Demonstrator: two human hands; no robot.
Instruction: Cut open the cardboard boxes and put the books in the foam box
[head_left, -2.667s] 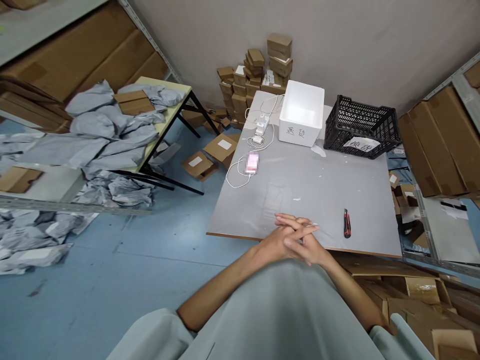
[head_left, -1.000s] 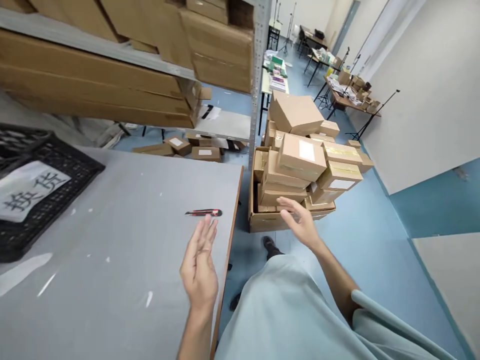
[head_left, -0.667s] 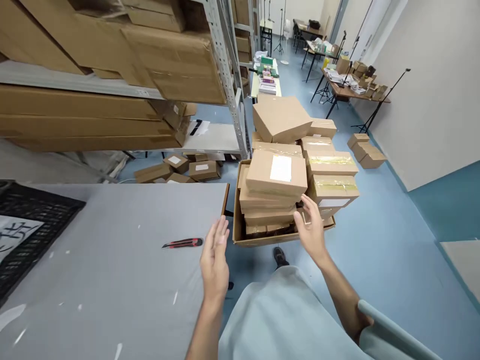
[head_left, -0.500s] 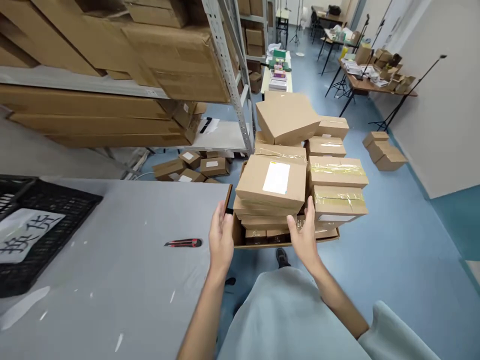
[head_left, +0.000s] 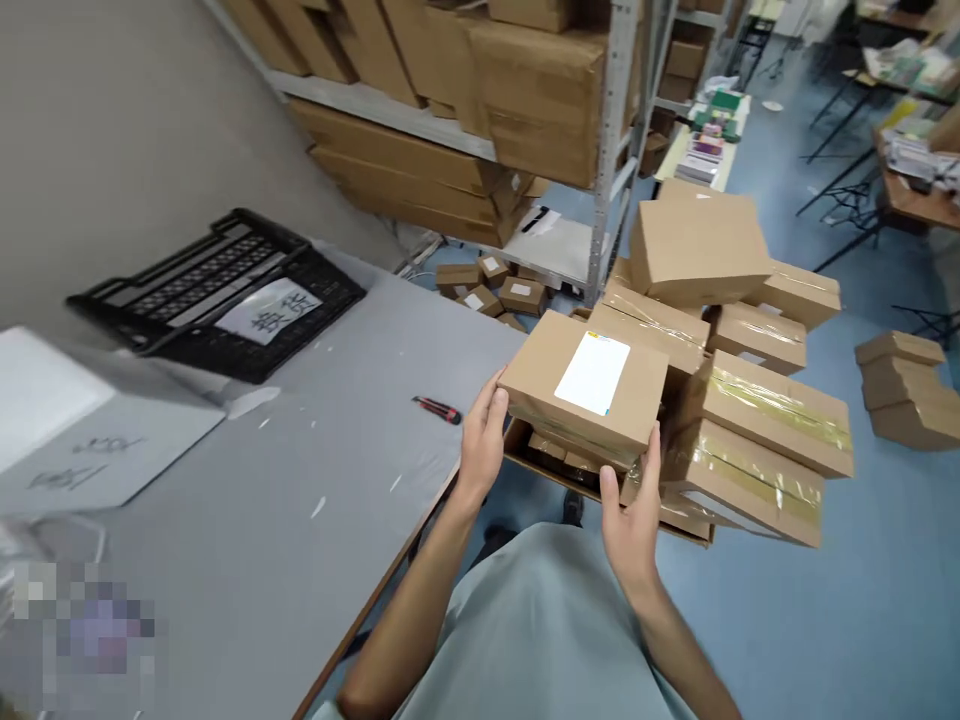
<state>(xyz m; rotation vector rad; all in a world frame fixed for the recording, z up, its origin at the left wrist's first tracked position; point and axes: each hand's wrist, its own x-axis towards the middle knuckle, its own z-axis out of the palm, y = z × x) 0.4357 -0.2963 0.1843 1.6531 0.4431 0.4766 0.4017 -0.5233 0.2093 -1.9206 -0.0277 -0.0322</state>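
While the labelled box [head_left: 576, 408] is clamped between left hand [head_left: 482, 440] and right hand [head_left: 634, 520], one per side, its white label [head_left: 592, 372] is faced up. Box is positioned over the open carton [head_left: 555, 478], just beside a corner of the grey table [head_left: 300, 580]. Whether it's supported from below can't be told. Red-black cutter [head_left: 437, 409] is seen on the table, near left hand.

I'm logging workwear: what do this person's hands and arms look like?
The left hand and right hand are bare: no gloves, rings or watch show. The forearms are uncovered too. The top is plain, pale grey-green.
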